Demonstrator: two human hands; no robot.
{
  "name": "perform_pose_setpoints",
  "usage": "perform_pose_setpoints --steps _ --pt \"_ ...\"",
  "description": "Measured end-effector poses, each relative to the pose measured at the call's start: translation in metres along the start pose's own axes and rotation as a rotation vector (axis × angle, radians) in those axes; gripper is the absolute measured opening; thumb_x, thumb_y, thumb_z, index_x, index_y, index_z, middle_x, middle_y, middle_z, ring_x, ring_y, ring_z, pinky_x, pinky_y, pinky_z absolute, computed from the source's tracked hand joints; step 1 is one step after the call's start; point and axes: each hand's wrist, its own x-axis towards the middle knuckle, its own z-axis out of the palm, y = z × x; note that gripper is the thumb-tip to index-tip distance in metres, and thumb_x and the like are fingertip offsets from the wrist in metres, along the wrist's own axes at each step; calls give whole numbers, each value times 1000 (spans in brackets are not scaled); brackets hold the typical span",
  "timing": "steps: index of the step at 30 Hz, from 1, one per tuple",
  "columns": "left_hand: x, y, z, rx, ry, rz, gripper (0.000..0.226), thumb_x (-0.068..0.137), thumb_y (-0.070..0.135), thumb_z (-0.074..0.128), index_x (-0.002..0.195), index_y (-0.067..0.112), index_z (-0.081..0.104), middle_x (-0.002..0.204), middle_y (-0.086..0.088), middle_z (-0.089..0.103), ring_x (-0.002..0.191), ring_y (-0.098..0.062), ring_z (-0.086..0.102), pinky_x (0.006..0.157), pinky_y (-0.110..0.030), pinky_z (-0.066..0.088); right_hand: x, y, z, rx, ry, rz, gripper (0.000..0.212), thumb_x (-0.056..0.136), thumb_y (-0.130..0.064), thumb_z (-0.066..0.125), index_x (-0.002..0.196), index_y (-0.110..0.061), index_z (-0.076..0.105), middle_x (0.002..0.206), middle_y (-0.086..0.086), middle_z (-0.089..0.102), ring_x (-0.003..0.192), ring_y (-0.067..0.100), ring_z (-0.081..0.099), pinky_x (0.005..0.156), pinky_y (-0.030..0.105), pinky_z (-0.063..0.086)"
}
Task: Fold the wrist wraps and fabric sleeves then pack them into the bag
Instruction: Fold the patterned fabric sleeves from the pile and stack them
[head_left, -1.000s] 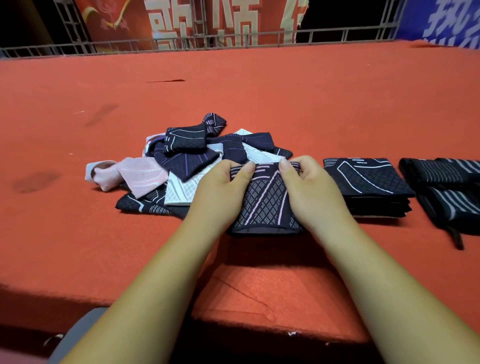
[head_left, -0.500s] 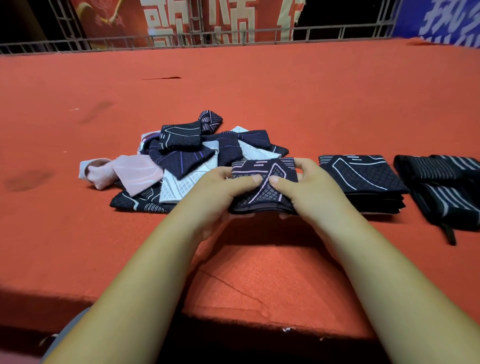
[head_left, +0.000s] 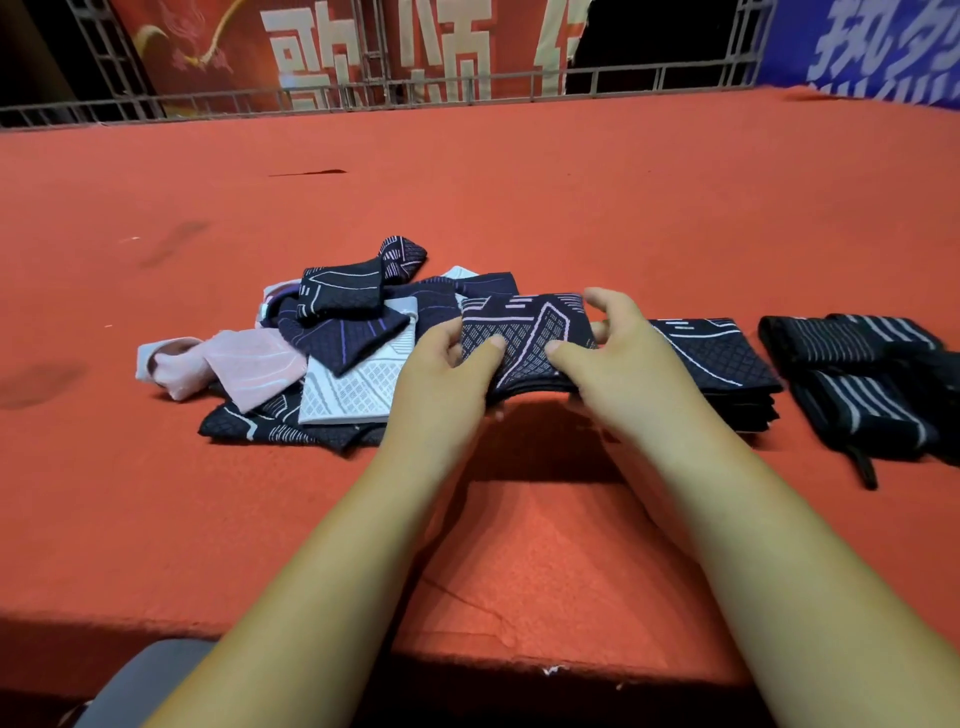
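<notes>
I hold a folded dark sleeve with pink line pattern a little above the red surface. My left hand grips its left edge, thumb on top. My right hand grips its right edge, thumb on top and fingers over the far corner. To the left lies a loose pile of unfolded sleeves, dark, white and pink. To the right sits a stack of folded dark sleeves. Further right lie black striped wrist wraps. No bag is in view.
The red carpeted platform stretches far back to a metal railing with banners behind. Its front edge drops off just below my forearms. A grey-clad knee shows at the bottom left.
Both hands folded the dark sleeve in half, lifted it off the surface and shifted it right toward the folded stack.
</notes>
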Motion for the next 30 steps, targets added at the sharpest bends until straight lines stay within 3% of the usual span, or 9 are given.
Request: perform_pose_setpoints --steps 3,5,9,11,14,19,22,26,30 --pt "-3 8 16 -61 -1 -29 61 86 34 73 144 19 62 116 3 73 105 -11 73 86 -45 65 3 -3 -17 -122 106 -71 59 100 -20 69 155 -30 51 140 -8 66 125 12 63 106 25 44" --pt "-6 9 31 -67 -14 -9 62 85 31 74 145 23 60 131 2 68 119 -11 70 95 -49 64 7 0 -29 -163 181 -85 54 100 -15 66 152 -27 56 146 -5 64 134 14 59 112 25 40" --pt "-16 1 67 8 -68 108 40 98 10 69 136 21 63 121 19 69 104 9 69 103 -37 58 14 12 -53 -216 296 -36 49 100 -7 58 147 -21 63 145 -2 67 134 17 61 111 25 41" --pt "-20 -5 82 71 -93 143 41 98 10 68 138 20 63 126 14 70 112 4 68 105 -30 54 15 16 -66 -245 337 -41 49 100 -5 55 146 -22 65 144 -2 68 135 18 60 112 25 41" --pt "-24 -11 95 167 -163 193 50 92 22 64 141 24 61 140 2 65 129 -10 64 112 -42 52 16 25 -80 -289 374 -40 50 101 -3 51 143 -23 68 142 0 70 134 20 61 113 28 43" --pt "-29 -24 99 420 -321 323 66 92 18 64 156 16 47 158 3 46 150 -8 42 127 -33 33 18 35 -92 -343 374 25 54 96 1 47 140 -20 71 138 5 72 131 23 63 108 27 44" --pt "-27 -32 98 530 -352 352 69 97 18 67 161 14 43 166 2 38 156 -7 31 129 -20 20 20 43 -92 -398 338 126 56 92 -1 48 140 -22 70 138 8 72 132 31 60 108 33 45" --pt "-24 -42 97 608 -407 322 75 101 27 67 167 18 34 173 2 27 160 -4 20 129 -17 13 21 53 -88 -507 292 185 56 96 -7 47 146 -25 65 144 13 62 135 42 47 113 41 40" --pt "-27 -47 96 610 -433 299 82 97 34 66 169 22 28 170 2 32 159 -8 26 132 -30 20 21 55 -88 -533 283 210 54 99 -9 47 148 -26 64 146 15 49 134 43 42 114 43 37"
